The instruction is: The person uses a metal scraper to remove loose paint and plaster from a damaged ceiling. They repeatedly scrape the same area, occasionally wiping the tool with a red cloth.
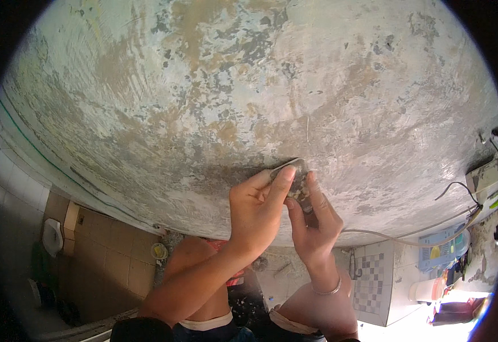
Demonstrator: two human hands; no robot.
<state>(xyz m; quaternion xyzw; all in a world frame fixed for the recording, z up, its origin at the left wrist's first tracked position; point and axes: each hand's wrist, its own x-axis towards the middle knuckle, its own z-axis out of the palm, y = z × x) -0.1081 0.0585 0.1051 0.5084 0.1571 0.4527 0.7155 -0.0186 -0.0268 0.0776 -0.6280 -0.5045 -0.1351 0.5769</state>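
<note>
A flat scraper-like piece [297, 185], dark, mottled with crust and pale along its upper edge, is held against the patchy plastered wall [249, 85]. My left hand [257, 211] grips its left end, thumb over its face and fingers curled. My right hand [317, 222] holds its right side and lower part between thumb and fingers, with a thin bracelet on that wrist. The side facing the wall is hidden.
Below left is a tiled bathroom floor [106, 256] with a white toilet fixture [52, 236]. At right are a tiled counter [374, 273], blue plastic basket [434, 251], pale bucket [423, 290], junction box [480, 176] and loose cable [397, 239].
</note>
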